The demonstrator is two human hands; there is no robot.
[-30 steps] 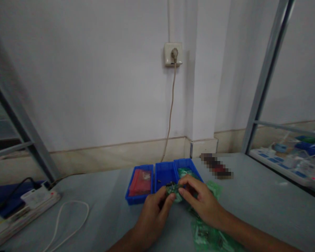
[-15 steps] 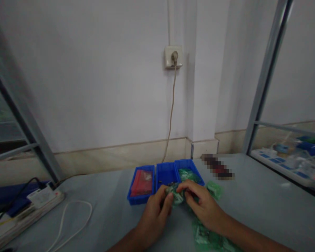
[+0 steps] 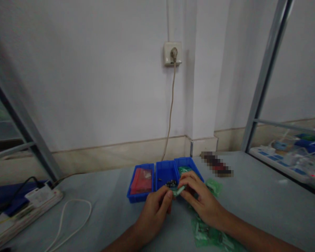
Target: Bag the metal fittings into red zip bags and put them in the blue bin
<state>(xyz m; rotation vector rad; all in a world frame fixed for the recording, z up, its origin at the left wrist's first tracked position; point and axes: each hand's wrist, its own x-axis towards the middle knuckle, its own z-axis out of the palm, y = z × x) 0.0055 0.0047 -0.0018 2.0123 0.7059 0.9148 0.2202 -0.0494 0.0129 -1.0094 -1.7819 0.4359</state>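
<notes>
Between my two hands is a small green plastic bag, just in front of the blue bins. My left hand pinches its left side between thumb and fingers. My right hand grips the right side, fingers curled. What the bag holds is too small to make out. Behind the hands, the middle blue bin contains small dark metal pieces. Red plastic bags lie in the left blue bin. More green bags are in the right blue bin, partly hidden by my right hand.
Green bags with small parts lie under my right forearm, and another green bag beside the right bin. A white cable loops on the table at left. Power strips lie at both sides. A blurred-out object sits behind.
The green bag has been turned or folded and now appears narrower. My right hand has shifted up slightly, and more metal pieces show in the middle bin.
</notes>
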